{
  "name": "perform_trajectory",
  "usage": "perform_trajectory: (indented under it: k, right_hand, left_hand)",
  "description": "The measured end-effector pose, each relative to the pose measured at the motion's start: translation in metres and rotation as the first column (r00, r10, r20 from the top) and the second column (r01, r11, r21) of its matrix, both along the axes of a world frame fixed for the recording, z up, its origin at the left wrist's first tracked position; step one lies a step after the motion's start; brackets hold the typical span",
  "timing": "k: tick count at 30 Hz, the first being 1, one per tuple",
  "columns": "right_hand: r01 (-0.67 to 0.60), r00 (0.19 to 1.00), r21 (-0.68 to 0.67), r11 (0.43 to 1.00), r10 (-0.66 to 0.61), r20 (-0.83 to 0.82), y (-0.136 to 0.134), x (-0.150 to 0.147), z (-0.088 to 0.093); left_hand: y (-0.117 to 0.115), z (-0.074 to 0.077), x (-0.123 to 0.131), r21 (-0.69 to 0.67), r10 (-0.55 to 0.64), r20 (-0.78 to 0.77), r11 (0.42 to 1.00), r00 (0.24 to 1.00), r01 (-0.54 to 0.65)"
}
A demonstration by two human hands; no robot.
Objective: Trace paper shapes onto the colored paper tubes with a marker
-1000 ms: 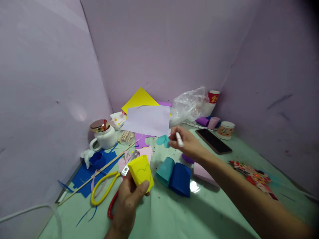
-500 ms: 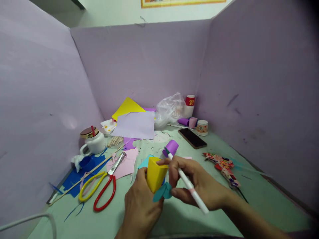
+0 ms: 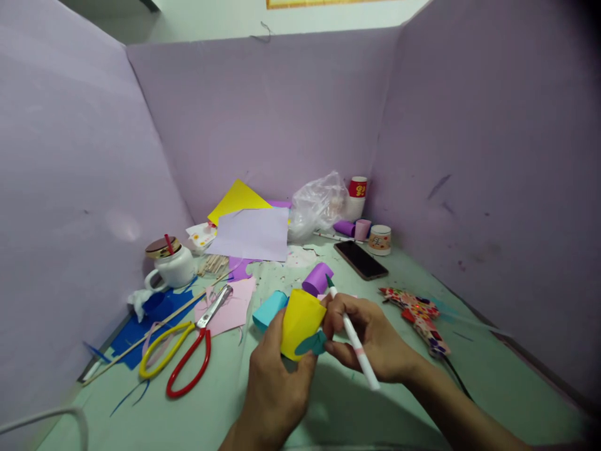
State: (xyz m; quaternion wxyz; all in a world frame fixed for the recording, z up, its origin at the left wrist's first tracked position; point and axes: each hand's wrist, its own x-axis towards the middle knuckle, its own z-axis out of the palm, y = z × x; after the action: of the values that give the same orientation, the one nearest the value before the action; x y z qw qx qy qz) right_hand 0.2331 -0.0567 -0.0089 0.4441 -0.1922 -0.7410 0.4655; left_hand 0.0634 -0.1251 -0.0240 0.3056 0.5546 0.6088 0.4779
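My left hand (image 3: 277,382) grips a yellow paper cup shape (image 3: 300,319), thumb and fingers closed on its side and lower edge. A teal leaf-shaped paper piece (image 3: 312,343) lies against the lower front of the yellow paper. My right hand (image 3: 366,335) holds a white marker (image 3: 354,341) slanted between its fingers, its dark green tip pointing up and away. The right fingertips also reach the right end of the teal piece; whether they pinch it is hard to make out. Just behind are a light-blue paper roll (image 3: 268,310) and a purple paper roll (image 3: 318,278).
On the left lie scissors (image 3: 204,322) with yellow and red handles, a thin stick (image 3: 141,338), blue paper (image 3: 126,341) and a white mug (image 3: 177,268). A phone (image 3: 361,260) and a patterned glue gun (image 3: 422,319) are on the right. Paper sheets (image 3: 251,233) and a plastic bag (image 3: 315,210) stand behind.
The yellow paper has turned so its broad side faces me, and the teal piece now lies against it. The marker and right hand have shifted slightly. More of the light-blue roll shows.
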Motion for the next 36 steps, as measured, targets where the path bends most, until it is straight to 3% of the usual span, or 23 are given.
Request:
perform_trajectory:
  k: [2,3,5,7,9,12,20,24,31,36]
  right_hand:
    - [-0.001,1.0,-0.008,1.0,0.001,0.005,0.002,0.003,0.001]
    - [-0.009,1.0,-0.02,1.0,0.01,0.014,0.004,0.005,0.002]
    - [-0.034,0.998,-0.051,0.998,0.037,0.043,0.007,0.008,0.005]
    - [-0.062,0.994,-0.067,0.996,0.068,0.082,0.011,0.01,0.006]
    - [-0.054,0.991,-0.044,0.998,0.058,0.116,0.013,0.009,0.005]
    - [0.01,0.994,0.003,1.0,-0.01,0.109,0.013,0.004,0.003]
    - [0.08,0.972,0.097,0.992,-0.1,0.214,0.003,0.0,0.008]
    - [0.108,0.958,0.039,0.993,-0.114,0.262,0.005,-0.004,0.007]
    - [0.187,0.912,0.069,0.98,-0.199,0.359,0.005,-0.004,0.007]
    - [0.184,0.911,0.125,0.975,-0.217,0.352,0.002,-0.011,0.01]
  left_hand:
    - [0.0,-0.006,-0.003,0.002,-0.073,0.181,0.997,0.981,0.074]
    - [0.0,-0.008,-0.004,0.005,-0.148,0.329,0.988,0.933,0.155]
    - [0.004,-0.011,-0.008,0.018,-0.243,0.635,0.954,0.733,0.301]
    - [0.01,-0.011,-0.01,-0.01,-0.217,0.805,0.925,0.552,0.38]
    - [0.017,-0.01,-0.009,-0.04,-0.193,0.853,0.902,0.485,0.431]
    - [0.024,-0.01,-0.007,-0.024,-0.212,0.847,0.9,0.487,0.435]
    - [0.022,-0.011,-0.01,-0.079,-0.144,0.778,0.943,0.612,0.322]
    - [0.024,-0.017,-0.008,-0.015,-0.205,0.757,0.944,0.621,0.329]
    - [0.022,-0.022,-0.006,-0.007,-0.269,0.75,0.91,0.604,0.414]
    - [0.02,-0.017,-0.004,-0.019,-0.245,0.677,0.937,0.694,0.35]
